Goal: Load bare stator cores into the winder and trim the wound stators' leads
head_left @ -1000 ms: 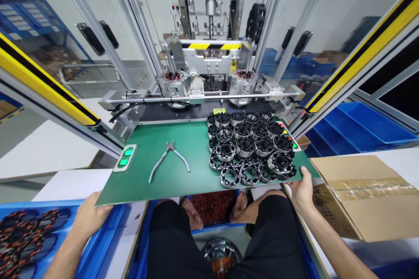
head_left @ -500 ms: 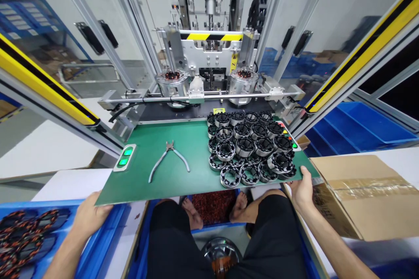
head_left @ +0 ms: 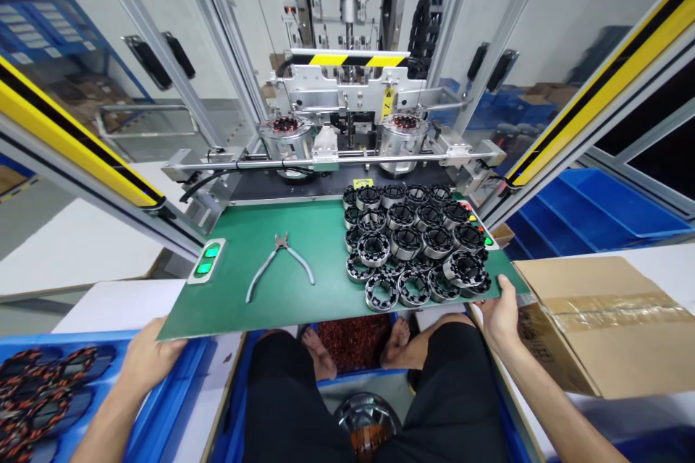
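My left hand [head_left: 150, 353] is closed around the front left corner of a green tabletop [head_left: 217, 304]; its fingertips are hidden. At the front right corner, my right hand [head_left: 500, 309] grips the edge with its thumb on top and the other fingers partly underneath. Close to that hand stand several stacked stator cores [head_left: 405, 242], silver rings with black toothed insulation. A pair of cutting pliers [head_left: 281, 249] with pale blue handles lies spread on the left half. Behind the tabletop, two wound stators [head_left: 287, 124] [head_left: 405, 123] sit on metal fixtures in the machine.
On the left, a blue tray [head_left: 168, 405] holds wound stators with orange-and-black windings. A cardboard box [head_left: 608, 318] stands right of my right hand. Green lit buttons [head_left: 207, 260] sit at the left edge. Yellow-black posts [head_left: 76, 134] flank the machine.
The upright metal tooling over the two wound stators has swung up and away, leaving their tops exposed. Both my hands, the pliers and the stator cores stay in place.
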The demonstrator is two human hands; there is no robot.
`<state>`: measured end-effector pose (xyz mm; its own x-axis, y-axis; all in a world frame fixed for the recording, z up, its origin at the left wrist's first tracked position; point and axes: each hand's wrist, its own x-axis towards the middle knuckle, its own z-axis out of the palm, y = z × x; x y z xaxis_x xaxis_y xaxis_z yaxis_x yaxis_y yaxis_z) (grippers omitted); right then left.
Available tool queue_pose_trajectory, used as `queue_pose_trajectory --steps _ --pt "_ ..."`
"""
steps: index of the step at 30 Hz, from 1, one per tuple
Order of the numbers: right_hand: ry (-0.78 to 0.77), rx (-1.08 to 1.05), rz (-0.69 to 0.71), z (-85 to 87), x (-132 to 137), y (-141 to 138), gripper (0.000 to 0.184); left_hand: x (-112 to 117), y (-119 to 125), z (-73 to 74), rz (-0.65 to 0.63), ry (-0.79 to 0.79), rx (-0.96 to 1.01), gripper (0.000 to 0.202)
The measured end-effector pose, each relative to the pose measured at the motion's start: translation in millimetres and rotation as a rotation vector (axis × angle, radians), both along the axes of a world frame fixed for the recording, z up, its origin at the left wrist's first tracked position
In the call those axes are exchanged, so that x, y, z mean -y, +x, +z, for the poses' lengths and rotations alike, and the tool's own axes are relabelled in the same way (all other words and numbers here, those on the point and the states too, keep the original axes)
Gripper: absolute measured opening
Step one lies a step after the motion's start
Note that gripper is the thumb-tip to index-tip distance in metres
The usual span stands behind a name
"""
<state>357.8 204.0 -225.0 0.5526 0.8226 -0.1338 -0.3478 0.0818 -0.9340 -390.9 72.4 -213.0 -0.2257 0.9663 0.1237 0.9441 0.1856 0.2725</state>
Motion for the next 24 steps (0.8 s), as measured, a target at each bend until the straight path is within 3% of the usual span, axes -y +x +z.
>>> queue_pose_trajectory --steps 11,24 --pt "-0.07 -0.053 -0.01 23.5 2.0 -9.1 0.052 3.4 7.0 5.4 -0.032 -0.019 0.008 0.07" --pt "-0.062 -0.058 0.033 9.5 1.0 1.4 0.047 1.3 -0.1 1.5 0.005 -0.022 -0.027 0.077"
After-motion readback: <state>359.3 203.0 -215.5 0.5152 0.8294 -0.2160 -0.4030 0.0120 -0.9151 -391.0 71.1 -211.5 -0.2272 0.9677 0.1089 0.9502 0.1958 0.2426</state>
